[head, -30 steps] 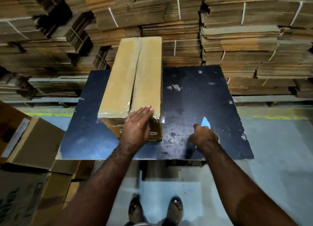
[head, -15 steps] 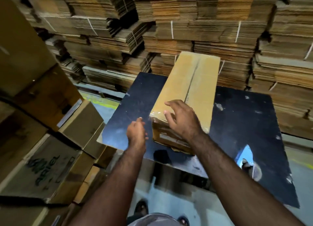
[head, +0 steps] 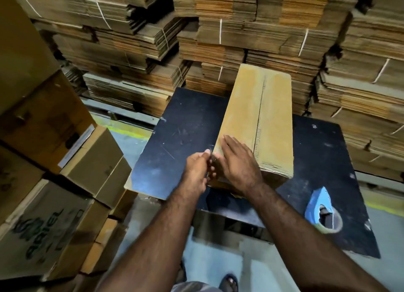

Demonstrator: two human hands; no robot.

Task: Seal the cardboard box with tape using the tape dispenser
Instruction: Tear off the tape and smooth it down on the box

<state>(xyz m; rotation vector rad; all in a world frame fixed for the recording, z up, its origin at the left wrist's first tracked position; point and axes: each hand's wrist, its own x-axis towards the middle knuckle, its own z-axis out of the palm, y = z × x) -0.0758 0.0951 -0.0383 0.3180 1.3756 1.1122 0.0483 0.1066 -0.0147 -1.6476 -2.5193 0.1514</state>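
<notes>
A long brown cardboard box (head: 269, 116) lies on the black table (head: 185, 127), flaps closed, with a centre seam along its top. My right hand (head: 238, 162) lies flat, fingers spread, over the box's near left corner. My left hand (head: 197, 167) is just left of that corner, fingertips pinched on what looks like a clear strip of tape (head: 211, 155) hanging at the box edge. The blue tape dispenser (head: 323, 210) with its roll rests alone on the table's near right part, away from both hands.
Bundled stacks of flat cardboard (head: 218, 29) fill the background behind the table. Assembled cartons (head: 91, 167) are piled at the left, close to the table's left edge. Grey floor (head: 218, 254) and my sandalled feet show below.
My right hand left the dispenser on the table and moved onto the box's near corner. My left hand slid off the box top to its left edge and pinched there. The view swung left.
</notes>
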